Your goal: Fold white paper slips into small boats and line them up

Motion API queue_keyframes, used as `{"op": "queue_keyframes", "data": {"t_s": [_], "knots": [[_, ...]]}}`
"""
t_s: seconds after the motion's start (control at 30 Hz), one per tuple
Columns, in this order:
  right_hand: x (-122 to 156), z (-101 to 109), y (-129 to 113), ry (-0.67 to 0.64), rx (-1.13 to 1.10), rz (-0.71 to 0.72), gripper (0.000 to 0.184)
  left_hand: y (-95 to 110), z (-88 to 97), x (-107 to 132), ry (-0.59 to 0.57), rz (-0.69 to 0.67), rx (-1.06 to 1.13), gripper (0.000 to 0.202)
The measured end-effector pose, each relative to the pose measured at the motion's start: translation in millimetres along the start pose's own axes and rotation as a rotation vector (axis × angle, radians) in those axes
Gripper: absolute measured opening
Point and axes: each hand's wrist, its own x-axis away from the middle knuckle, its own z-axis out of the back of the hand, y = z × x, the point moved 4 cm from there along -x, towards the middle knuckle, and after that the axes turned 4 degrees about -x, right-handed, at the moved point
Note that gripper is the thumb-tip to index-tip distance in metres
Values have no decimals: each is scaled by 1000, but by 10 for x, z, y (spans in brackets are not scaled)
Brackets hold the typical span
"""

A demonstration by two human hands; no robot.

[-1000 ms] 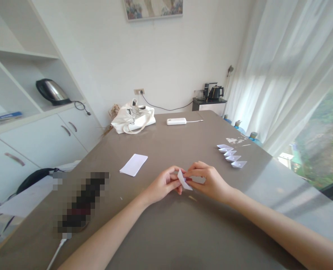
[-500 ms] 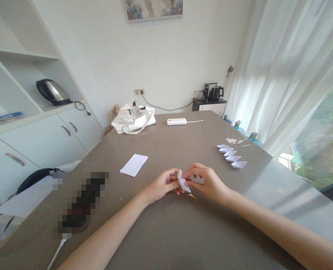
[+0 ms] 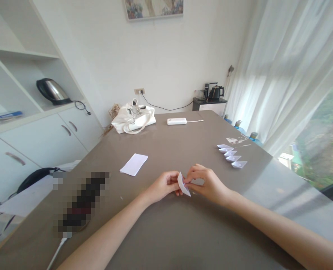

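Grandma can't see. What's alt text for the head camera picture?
A person's left hand and right hand hold folded white paper over a brown table. A paper stack lies further left, folded paper shapes further right.

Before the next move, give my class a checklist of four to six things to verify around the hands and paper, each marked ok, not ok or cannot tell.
1. Left hand gripping the folded paper piece: ok, thumb and fingers close on it.
2. Right hand pinching it, not merely touching: cannot tell; the fingertips are at its middle.
3. Folds on its left-hand side neat: cannot tell, that side is largely hidden.
4. Paper stack apart from both hands: ok, flat on the table.
5. Row of folded papers apart from the right hand: ok.
6. Tabletop free of bits: not ok, small white bits lie beyond that row.
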Motion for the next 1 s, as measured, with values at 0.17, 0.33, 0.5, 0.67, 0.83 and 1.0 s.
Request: {"op": "queue_keyframes", "data": {"t_s": [0.17,0.33,0.5,0.67,0.83,1.0], "knots": [[-20,18,5,25,-26,-33,7,-7,54,-16,68,-24,-25,31],[-12,28,6,34,21,0,11,-4,92,-5,157,-12,-64,29],[0,6,-2,-2,192,137,15,-20,55,-9,142,1,-40,30],[-7,-3,-14,-11,214,145,16,-29,45,-21,141,-17,-31,29],[-3,1,-16,29,101,62,11,-47,72,-13,171,-53,-66,25],[-1,5,-21,40,41,37,9,-73,83,-14,170,-76,-73,25]]}}
